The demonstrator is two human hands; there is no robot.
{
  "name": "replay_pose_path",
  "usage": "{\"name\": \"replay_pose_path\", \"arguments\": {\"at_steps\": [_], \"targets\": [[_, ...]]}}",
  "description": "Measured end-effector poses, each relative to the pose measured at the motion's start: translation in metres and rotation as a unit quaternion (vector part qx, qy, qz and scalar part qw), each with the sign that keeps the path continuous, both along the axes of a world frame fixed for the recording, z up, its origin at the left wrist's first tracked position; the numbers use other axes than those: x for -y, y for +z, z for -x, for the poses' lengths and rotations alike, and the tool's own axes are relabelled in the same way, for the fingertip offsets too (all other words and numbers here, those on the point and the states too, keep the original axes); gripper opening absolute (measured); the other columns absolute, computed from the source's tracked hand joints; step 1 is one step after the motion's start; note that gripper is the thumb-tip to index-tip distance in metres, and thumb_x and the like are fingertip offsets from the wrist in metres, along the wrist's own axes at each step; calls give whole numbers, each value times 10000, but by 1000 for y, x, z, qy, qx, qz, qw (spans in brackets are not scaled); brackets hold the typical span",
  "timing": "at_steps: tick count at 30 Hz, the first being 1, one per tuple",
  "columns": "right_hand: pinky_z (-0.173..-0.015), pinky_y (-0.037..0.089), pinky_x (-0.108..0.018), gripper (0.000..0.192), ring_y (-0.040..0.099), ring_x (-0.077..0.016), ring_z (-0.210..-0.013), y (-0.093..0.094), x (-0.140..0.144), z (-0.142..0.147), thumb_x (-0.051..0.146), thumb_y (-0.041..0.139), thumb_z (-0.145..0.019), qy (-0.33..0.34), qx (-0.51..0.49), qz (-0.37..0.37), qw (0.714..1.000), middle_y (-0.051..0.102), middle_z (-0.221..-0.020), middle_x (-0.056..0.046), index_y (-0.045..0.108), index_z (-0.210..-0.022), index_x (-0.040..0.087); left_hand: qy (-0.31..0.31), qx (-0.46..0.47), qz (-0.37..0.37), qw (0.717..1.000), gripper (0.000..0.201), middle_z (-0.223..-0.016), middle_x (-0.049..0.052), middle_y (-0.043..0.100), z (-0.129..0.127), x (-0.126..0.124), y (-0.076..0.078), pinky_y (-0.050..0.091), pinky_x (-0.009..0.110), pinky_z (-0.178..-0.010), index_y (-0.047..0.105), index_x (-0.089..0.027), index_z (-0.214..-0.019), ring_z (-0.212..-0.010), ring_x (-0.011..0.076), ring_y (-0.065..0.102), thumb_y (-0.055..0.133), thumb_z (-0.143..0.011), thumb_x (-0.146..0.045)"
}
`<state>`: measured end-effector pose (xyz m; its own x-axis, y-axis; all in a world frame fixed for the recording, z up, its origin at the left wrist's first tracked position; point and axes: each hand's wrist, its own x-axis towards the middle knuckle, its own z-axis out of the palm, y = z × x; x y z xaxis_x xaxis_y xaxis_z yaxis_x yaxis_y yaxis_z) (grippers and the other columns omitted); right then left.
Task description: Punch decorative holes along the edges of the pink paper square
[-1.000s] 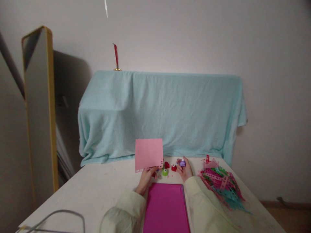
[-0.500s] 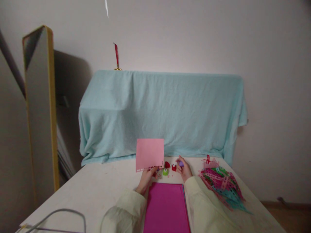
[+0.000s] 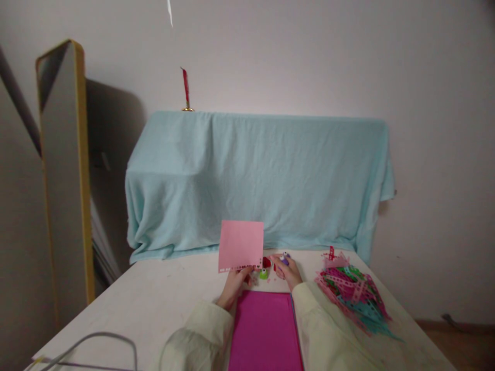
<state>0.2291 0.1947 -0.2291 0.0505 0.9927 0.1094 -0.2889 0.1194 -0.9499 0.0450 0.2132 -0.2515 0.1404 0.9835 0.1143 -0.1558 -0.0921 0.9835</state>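
My left hand [image 3: 234, 286] holds a light pink sheet of paper [image 3: 240, 245] upright by its lower edge, which has a row of small punched holes. My right hand [image 3: 288, 271] grips a small purple paper punch [image 3: 284, 260], close to the sheet's lower right corner. A green punch [image 3: 263, 274] and a red punch [image 3: 266, 262] sit on the white table [image 3: 154, 304] between my hands. A magenta stack of paper [image 3: 264, 330] lies flat just in front of me, between my sleeves.
A heap of punched pink, green and teal paper strips [image 3: 353, 296] lies at the right of the table. Behind the table stands something draped in a light blue cloth [image 3: 255, 175]. A yellow-framed mirror [image 3: 64, 165] leans at the left. A grey cable [image 3: 96, 342] loops at the near left corner.
My right hand with the purple punch has moved left toward the pink sheet. The pink sheet has shifted slightly right.
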Motion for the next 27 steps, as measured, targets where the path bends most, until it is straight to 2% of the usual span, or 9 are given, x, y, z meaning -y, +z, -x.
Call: {"name": "replay_pose_path", "arguments": {"at_steps": [5,12,16,21,27], "targets": [[-312,143,-180,310,234,-32,-323,-3,-2,1,423,737,-627,-14,11,4,1000,354,-363,94,618,-722,153,-1,-30,5,1000,228,-412,17,526,1,7,6,311,211,-391,626,-113,-611,-359,106,461,627,-663,-335],[-334,149,-191,330,254,-31,-333,-4,-2,0,442,741,-619,-10,41,-2,999,361,-383,90,620,-693,143,-42,-62,-13,997,267,-452,12,539,0,-3,-13,313,203,-381,634,-99,-694,-357,102,464,608,-698,-364],[-349,143,-203,308,251,-36,-333,-3,-1,-1,431,718,-652,-2,49,-6,999,355,-380,92,601,-696,149,-54,-61,-16,997,287,-486,11,548,0,-5,-15,329,208,-388,628,-97,-714,-370,103,476,609,-709,-384],[-358,152,-208,293,245,-43,-330,-4,-1,-2,394,700,-665,16,35,-12,999,362,-376,98,601,-792,149,-47,-72,7,996,288,-436,9,532,0,-1,-11,312,210,-397,616,-104,-668,-373,106,476,624,-689,-391],[-367,174,-207,326,243,-48,-325,-6,-1,-3,381,691,-672,46,37,-14,998,361,-357,104,598,-872,141,-73,-61,27,995,210,-450,3,531,-1,-5,-19,329,212,-395,587,-113,-669,-381,114,487,593,-690,-322]]}}
